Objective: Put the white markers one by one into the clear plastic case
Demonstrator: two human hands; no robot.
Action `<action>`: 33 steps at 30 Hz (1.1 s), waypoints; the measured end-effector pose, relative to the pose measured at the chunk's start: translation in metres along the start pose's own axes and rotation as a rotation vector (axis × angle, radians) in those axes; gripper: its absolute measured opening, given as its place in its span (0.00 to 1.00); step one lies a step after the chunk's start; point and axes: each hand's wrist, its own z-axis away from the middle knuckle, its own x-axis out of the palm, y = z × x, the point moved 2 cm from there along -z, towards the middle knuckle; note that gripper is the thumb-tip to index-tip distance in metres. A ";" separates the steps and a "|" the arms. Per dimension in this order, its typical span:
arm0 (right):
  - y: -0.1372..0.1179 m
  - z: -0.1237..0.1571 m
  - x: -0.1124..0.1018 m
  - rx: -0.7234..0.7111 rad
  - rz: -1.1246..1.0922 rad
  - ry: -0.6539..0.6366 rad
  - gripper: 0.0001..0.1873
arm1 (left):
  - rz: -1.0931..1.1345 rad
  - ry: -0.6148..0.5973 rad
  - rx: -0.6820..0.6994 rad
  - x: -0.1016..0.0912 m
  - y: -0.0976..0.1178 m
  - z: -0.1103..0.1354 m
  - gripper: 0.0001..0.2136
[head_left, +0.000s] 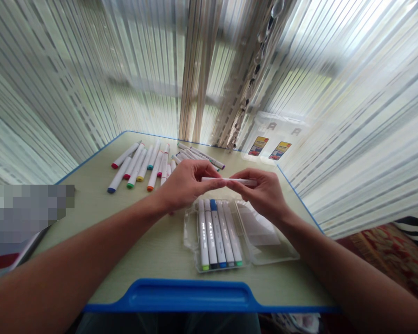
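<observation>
Between my hands a white marker (pixel 212 179) is held level above the table. My left hand (pixel 186 183) pinches its left part, and my right hand (pixel 259 188) grips the right part, fingertips nearly meeting at the middle. Just below them lies an open clear plastic case (pixel 191 232) with several markers (pixel 218 236) side by side in its left half; their ends are lime, black, blue, grey and green. One of these shows a blue cap at the top. The case's lid half (pixel 264 236) is spread to the right.
Several loose white markers (pixel 139 167) with coloured ends lie at the table's back left, and more (pixel 198 155) behind my left hand. A clear box with two labels (pixel 264 134) stands at the back right, by the curtain (pixel 153 69). The table (pixel 153 241) has a blue front tray (pixel 191 297).
</observation>
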 end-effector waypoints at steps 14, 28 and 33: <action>0.003 -0.004 0.000 0.049 -0.408 0.079 0.12 | 0.226 0.237 -0.101 -0.006 -0.004 -0.007 0.07; 0.003 -0.009 -0.003 0.194 -0.610 0.155 0.07 | 0.654 0.095 -0.103 -0.004 0.006 -0.004 0.12; 0.005 -0.010 -0.004 0.270 -0.661 0.176 0.07 | 0.665 -0.037 -0.031 -0.002 0.009 -0.001 0.11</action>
